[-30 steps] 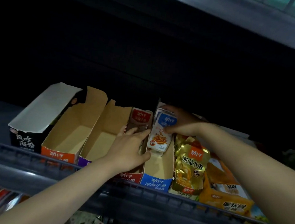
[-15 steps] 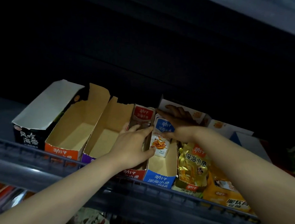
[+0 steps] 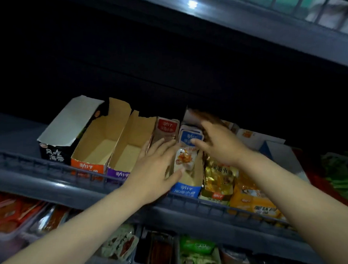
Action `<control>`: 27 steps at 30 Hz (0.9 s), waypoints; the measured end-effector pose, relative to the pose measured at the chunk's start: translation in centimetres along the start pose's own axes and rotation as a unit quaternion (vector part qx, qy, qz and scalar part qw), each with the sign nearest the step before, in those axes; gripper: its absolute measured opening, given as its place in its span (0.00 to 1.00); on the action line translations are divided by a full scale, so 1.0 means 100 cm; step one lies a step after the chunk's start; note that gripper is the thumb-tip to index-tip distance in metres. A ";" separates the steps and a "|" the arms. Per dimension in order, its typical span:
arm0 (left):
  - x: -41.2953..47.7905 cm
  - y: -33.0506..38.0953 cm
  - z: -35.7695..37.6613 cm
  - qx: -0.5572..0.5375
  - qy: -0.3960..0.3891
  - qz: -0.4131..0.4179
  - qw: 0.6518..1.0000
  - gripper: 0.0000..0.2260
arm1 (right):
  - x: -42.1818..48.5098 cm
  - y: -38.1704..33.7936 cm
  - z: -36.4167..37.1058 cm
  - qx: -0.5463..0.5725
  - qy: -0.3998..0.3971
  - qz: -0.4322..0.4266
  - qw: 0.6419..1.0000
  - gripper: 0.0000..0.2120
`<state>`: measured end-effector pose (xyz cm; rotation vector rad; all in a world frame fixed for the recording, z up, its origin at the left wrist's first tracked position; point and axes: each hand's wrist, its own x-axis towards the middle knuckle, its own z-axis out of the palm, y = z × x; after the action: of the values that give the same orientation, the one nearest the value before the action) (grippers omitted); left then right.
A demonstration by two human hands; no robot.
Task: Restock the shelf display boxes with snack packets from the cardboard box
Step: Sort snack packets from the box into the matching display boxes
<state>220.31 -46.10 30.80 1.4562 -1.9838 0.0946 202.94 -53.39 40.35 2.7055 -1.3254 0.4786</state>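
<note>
dim aisle here, a dark metal shelf (image 3: 47, 178) with a low wire rail along its front, and another dark shelf overhead (image 3: 233, 24) catching one spot of light. below, the lower shelf (image 3: 156, 248) holds clear plastic trays of glossy wrapped snacks.

along the shelf sits a row of long, narrow cardboard display boxes, with plain brown card inside and printed fronts. at the far left is the black box (image 3: 69, 131), its white flap folded up. next come the orange-fronted box (image 3: 92, 148) and the purple-fronted box (image 3: 126, 149), both showing bare floors and ragged torn back edges. a red-topped packet (image 3: 167, 127) stands upright beside them.

the snack packets (image 3: 190, 136), blue and white, shiny and flat, stand upright in the blue-fronted box (image 3: 185, 189), towards its back. the left hand (image 3: 155, 171) lies flat with its fingers straight and spread, and its thumb tip touches the lower edge of the front packet. the right hand (image 3: 218, 141) is motion-blurred. its thumb presses on the front packet's blue band and its fingers curl over the top of the stack, pinching it as far as i can tell.

just to the right are a crinkly gold foil packet (image 3: 219, 177) and some orange packets (image 3: 252, 199), leaning against the rail.
</note>
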 end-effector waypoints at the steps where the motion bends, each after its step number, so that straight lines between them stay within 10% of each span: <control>1: -0.015 0.004 -0.002 -0.014 0.006 0.005 1.000 0.32 | -0.016 -0.009 -0.003 0.008 0.028 -0.015 0.999 0.33; 8: -0.153 0.020 0.026 -0.117 0.035 -0.002 0.993 0.26 | -0.162 -0.069 0.048 0.111 0.022 -0.038 0.993 0.32; 18: -0.330 -0.035 0.110 0.011 -0.242 -0.205 0.948 0.29 | -0.316 -0.088 0.270 0.338 -0.255 0.198 0.884 0.27; 23: -0.387 -0.054 0.151 -0.144 -0.313 -0.395 0.852 0.29 | -0.347 -0.080 0.348 0.392 -0.346 0.400 0.753 0.31; 27: -0.401 -0.061 0.176 -0.225 -0.326 -0.496 0.772 0.22 | -0.346 -0.076 0.382 0.396 -0.349 0.441 0.726 0.32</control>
<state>223.69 -22.91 -6.67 2.1351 -1.2235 -1.4061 198.14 -30.82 -6.35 2.6633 -3.3500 -0.0178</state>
